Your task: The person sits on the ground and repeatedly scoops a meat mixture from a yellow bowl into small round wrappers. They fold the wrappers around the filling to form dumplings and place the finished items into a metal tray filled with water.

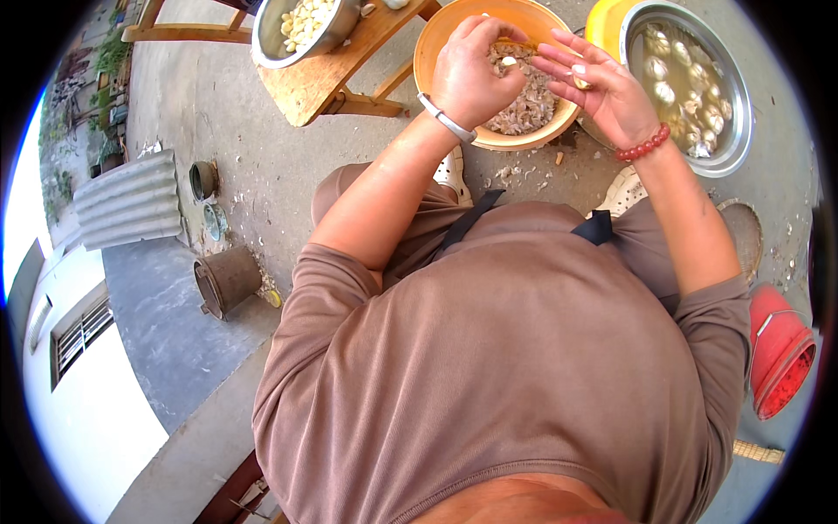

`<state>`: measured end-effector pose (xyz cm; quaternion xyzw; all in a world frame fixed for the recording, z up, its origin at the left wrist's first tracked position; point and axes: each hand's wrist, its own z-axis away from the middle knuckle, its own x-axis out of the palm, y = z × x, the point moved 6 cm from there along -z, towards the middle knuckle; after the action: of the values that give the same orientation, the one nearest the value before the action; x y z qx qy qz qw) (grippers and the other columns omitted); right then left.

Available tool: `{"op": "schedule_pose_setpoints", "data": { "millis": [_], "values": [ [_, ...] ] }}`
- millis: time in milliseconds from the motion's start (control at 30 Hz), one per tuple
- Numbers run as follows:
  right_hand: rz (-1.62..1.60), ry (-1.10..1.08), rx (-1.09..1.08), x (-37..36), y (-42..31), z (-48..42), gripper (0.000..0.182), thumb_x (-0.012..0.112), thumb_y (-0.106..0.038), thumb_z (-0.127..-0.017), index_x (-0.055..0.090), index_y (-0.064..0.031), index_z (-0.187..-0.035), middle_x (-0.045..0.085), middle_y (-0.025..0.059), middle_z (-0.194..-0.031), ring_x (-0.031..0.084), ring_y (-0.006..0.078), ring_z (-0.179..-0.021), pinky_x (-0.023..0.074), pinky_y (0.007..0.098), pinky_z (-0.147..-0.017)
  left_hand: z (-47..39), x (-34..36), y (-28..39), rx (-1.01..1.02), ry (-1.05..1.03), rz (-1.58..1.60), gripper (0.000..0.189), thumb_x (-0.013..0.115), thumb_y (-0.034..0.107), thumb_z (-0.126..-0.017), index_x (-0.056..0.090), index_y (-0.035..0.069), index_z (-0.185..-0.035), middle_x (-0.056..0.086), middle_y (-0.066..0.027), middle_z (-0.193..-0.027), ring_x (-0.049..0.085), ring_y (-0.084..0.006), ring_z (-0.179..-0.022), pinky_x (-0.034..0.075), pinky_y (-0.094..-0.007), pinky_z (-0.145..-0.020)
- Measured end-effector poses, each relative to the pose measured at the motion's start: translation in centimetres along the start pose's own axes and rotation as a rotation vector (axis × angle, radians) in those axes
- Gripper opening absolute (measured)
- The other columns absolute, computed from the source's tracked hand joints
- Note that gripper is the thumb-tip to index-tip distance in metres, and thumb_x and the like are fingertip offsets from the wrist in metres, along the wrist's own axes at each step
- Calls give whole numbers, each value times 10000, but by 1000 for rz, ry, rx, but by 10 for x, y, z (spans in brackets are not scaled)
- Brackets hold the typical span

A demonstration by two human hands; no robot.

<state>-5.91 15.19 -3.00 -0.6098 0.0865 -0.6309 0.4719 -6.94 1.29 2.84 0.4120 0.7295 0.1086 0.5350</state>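
Note:
My left hand (473, 72), with a silver bangle at the wrist, is over an orange basin (429, 33), its thumb and forefinger apart. A white garlic clove (509, 61) shows in the gap between them; whether it lies on the skins or is in the air, I cannot tell. Opposite, my right hand (605, 95), wearing red beads, is turned palm up. Its thumb presses a yellowish garlic clove (581, 83) against the fingers. Beneath both hands, papery garlic skins (524, 108) fill the basin's bottom.
At right, a metal basin (740, 141) holds garlic bulbs (664, 92) in water, beside a yellow container (599, 26). A wooden stool (294, 95) bears a steel bowl (265, 39) of peeled cloves (306, 25). A red bucket (776, 347) and a brown bucket (229, 278) lie tipped.

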Motion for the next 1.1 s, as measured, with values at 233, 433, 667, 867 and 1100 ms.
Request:
{"op": "schedule_pose_setpoints", "data": {
  "millis": [233,433,667,867,1100],
  "values": [
    [-202,-100,31,8,2,2,450,491,-222,-806,374,18,-1169,466,124,-1079,469,182,-988,405,287,-821,6,11,30,203,-80,103,249,701,138,-582,626,86,-813,548,-79,-799,541,-223,-722,440,-289,-635],
    [-202,-162,47,18,8,6,456,506,-231,-803,377,5,-1172,471,86,-1067,474,138,-961,407,277,-810,11,25,25,248,-89,50,211,678,157,-609,627,84,-800,565,-48,-739,532,-220,-680,436,-315,-605],
    [365,148,25,-6,4,5,260,581,-158,-771,552,-31,-996,581,37,-887,560,93,-800,471,208,-668,8,16,18,99,-64,21,183,650,149,-648,613,51,-799,583,-90,-725,566,-232,-675,453,-295,-601],
    [342,172,23,-8,4,4,205,564,-149,-783,580,-33,-951,589,39,-864,572,95,-763,476,205,-656,10,16,15,34,-52,34,189,665,135,-630,609,43,-786,593,-78,-711,585,-194,-646,471,-255,-598],
    [276,163,40,-9,10,2,191,555,-158,-792,589,-20,-919,598,40,-810,578,96,-717,481,197,-655,11,17,11,-33,-28,70,198,682,129,-605,602,40,-762,596,-63,-701,582,-147,-630,470,-230,-597]
  ]
}}
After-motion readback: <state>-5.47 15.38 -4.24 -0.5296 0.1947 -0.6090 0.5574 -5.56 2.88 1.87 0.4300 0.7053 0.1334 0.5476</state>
